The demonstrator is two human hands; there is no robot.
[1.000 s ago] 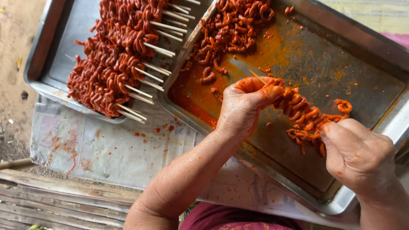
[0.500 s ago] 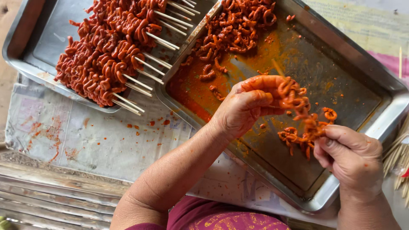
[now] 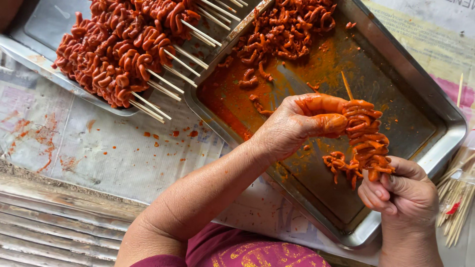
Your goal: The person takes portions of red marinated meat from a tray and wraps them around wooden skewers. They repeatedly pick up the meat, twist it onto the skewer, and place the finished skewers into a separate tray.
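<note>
Skewer [image 3: 365, 141] with red marinated meat strips is held upright over the large metal tray [image 3: 420, 94], so drips fall into the sauce. Right hand [image 3: 403, 193] is closed around the lower end of the stick, steadying it. Left hand [image 3: 297, 123], coated in sauce, pinches the coiled meat near the top, fingers closed on it. Loose strips [image 3: 287, 29] lie at the tray's far end. Finished skewers [image 3: 123, 49] are stacked in a second tray [image 3: 44, 29] alongside. Bare sticks [image 3: 457, 198] wait on the paper-covered worktop [image 3: 99, 148].

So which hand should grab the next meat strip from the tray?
Left, probably: the left hand is nearer the loose strips, while the right hand grips the skewer base.
</note>
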